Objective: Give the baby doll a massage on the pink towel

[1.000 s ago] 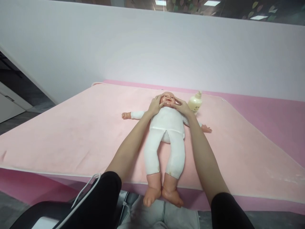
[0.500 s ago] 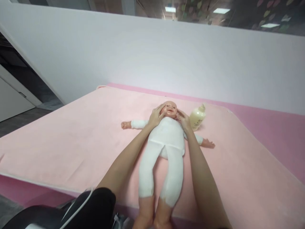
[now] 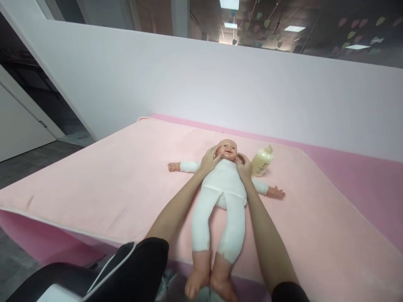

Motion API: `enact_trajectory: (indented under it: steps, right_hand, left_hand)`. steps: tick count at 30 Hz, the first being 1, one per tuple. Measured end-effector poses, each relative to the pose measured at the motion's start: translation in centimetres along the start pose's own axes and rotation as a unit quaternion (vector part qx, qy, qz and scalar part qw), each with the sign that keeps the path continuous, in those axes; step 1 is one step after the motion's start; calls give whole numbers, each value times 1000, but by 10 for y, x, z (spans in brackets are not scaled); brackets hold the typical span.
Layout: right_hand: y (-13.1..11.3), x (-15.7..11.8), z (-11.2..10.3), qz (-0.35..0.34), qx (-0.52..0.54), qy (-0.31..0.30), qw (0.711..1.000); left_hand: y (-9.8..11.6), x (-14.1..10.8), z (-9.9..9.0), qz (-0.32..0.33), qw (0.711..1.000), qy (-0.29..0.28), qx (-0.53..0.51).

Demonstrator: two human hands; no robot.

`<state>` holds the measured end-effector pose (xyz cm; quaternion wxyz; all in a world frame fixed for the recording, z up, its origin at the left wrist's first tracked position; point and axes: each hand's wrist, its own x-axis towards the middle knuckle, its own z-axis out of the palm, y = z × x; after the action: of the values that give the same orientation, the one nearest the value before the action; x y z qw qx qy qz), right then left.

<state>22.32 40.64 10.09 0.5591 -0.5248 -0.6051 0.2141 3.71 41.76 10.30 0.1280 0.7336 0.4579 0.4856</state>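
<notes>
Doll (image 3: 224, 178), one: face between our left hand (image 3: 210, 161) and right hand (image 3: 244, 167), left fingers slightly spread, right fingers curled.

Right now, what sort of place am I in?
Probably a childcare training room: a baby doll lies on a pink-covered table, a pump bottle beside it, heart-shaped decorations beyond.

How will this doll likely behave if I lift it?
The doll's soft-looking white body will probably sag or fold. Its smooth, shiny head looks stiff and perhaps slippery. The outspread arms may dangle.
</notes>
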Motion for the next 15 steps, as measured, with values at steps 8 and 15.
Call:
enact_trajectory:
  steps: [8,15]
  right_hand:
    - [-14,-64,-34,-35,-128,157,979]
    - [-7,-74,-33,39,-92,137,986]
  left_hand:
    - [16,-60,-37,-2,995,1,95]
    - [21,-69,-47,-84,988,-75,102]
